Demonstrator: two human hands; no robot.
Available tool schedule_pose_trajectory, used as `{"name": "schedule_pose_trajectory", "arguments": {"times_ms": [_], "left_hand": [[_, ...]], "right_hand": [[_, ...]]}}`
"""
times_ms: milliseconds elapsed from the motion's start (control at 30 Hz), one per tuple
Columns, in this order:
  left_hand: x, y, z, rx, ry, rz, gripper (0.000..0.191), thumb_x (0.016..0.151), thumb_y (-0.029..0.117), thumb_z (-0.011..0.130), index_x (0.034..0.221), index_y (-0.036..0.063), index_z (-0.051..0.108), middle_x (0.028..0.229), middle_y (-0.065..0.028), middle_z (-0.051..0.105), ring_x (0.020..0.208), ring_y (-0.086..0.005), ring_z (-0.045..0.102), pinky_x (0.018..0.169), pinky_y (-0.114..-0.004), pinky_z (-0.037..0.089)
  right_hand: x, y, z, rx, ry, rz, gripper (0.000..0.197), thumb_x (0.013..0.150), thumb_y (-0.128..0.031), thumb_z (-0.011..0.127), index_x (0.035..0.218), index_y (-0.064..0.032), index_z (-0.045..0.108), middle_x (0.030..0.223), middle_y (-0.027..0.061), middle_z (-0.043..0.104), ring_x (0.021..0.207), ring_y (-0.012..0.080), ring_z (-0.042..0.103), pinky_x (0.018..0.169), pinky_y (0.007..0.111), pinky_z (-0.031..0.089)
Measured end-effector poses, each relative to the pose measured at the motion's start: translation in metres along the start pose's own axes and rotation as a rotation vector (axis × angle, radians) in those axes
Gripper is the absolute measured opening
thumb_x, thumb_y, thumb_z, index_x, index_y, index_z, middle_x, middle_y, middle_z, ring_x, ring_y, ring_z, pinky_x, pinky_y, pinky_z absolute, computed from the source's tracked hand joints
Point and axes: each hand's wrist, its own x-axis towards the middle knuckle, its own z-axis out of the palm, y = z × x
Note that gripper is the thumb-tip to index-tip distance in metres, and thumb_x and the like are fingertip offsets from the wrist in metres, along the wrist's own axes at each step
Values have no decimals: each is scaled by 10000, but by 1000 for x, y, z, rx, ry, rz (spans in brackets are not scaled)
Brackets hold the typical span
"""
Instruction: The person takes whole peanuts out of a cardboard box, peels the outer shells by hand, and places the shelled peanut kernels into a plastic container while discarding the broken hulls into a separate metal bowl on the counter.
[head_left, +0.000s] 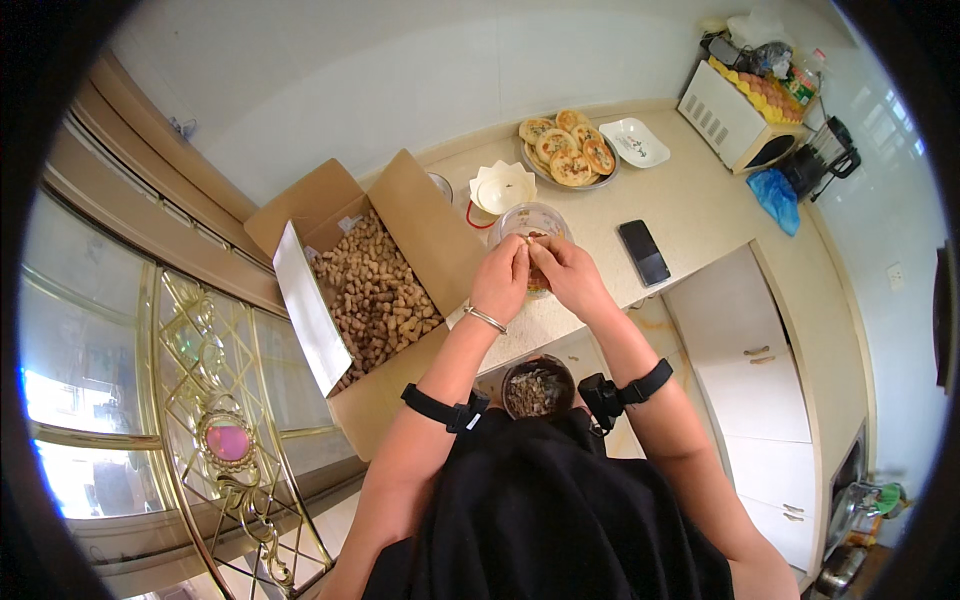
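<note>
My left hand (501, 276) and my right hand (573, 277) meet at the fingertips, pinching a small peanut (529, 240) between them. Fingers cover most of it, so whether its shell is whole cannot be told. Right below them a clear plastic jar (532, 213) stands on the counter, with reddish-brown contents partly hidden by my hands. To the left, an open cardboard box (424, 225) holds a heap of unshelled peanuts (382, 292). Beneath the counter's front edge, close to my body, sits a round bin (508, 390) with broken shells (534, 391) inside.
Behind the jar are a white petal-rimmed bowl (504, 187), a metal plate (551, 180) of flatbreads and a white square dish (636, 142). A black smartphone (643, 253) lies to the right. Farther back stand a microwave (709, 112) topped with eggs and a blender (814, 161).
</note>
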Motion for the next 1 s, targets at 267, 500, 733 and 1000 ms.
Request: {"name": "schedule_pose_trajectory", "arguments": {"times_ms": [267,500,733,1000], "left_hand": [[8,-10,-2,142,58,103,141,879,138,432,823,9,443,673,-164,478,604,-310,488,566,-360,398],[-13,1,-13,76,218,50,152,888,144,419,830,11,466,664,-154,497,602,-307,503,564,-348,407],[-68,-3,-18,27,-396,-84,188,832,198,527,816,11,531,642,-136,533,588,-245,527,562,-337,409],[-79,-32,-10,-82,-639,-341,226,863,213,498,943,29,602,568,-46,520,522,-143,481,516,-268,391]], "right_hand": [[10,-4,16,347,66,215,240,906,-235,452,780,-52,544,620,-10,491,488,58,421,438,202,338],[3,-8,9,580,-4,347,244,916,-266,440,872,-51,546,629,-4,500,514,69,435,467,184,350],[-11,-14,-15,840,-309,430,255,915,-268,441,968,-42,545,632,1,479,543,88,400,490,182,330],[-21,1,-28,809,-346,425,282,923,-273,423,968,-19,538,627,2,463,537,87,378,482,192,315]]}}
